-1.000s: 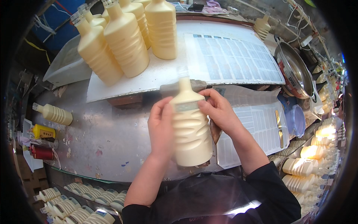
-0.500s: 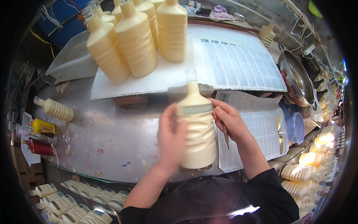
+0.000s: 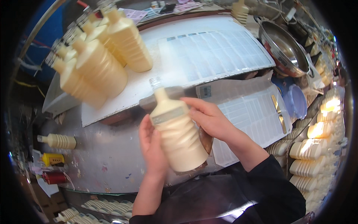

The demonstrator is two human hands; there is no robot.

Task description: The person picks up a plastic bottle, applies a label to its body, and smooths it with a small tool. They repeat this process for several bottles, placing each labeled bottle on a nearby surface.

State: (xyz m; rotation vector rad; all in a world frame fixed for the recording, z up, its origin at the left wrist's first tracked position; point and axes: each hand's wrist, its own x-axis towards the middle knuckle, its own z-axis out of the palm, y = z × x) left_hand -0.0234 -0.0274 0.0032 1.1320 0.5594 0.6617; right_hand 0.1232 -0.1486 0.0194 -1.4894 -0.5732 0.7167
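A cream plastic bottle (image 3: pixel 181 140) with a ribbed body and a clear threaded neck stands tilted in front of me. A grey-green label band (image 3: pixel 169 115) lies across its shoulder. My left hand (image 3: pixel 151 140) is closed around the bottle's left side, thumb on the front. At the right shoulder, my right hand (image 3: pixel 209 117) presses its fingertips near the label's end. Below those fingers a brown flat tool with a pointed end (image 3: pixel 206 141) sticks out of the same hand, beside the bottle. The bottle's foot rests on a brown block (image 3: pixel 192 170), mostly hidden.
Several cream bottles (image 3: pixel 100 69) stand on a white board (image 3: pixel 149 41) at the back left. Label sheets (image 3: pixel 223 52) lie on it and in front of it (image 3: pixel 246 112). Tweezers (image 3: pixel 279 114), a metal pan (image 3: pixel 285 48) and a purple basin (image 3: pixel 296 100) are right; one bottle (image 3: pixel 59 141) lies left.
The view has swung, so the scene sits differently. The bottle now leans with its neck to the left. My left hand has settled around its side; the right hand stays at the shoulder.
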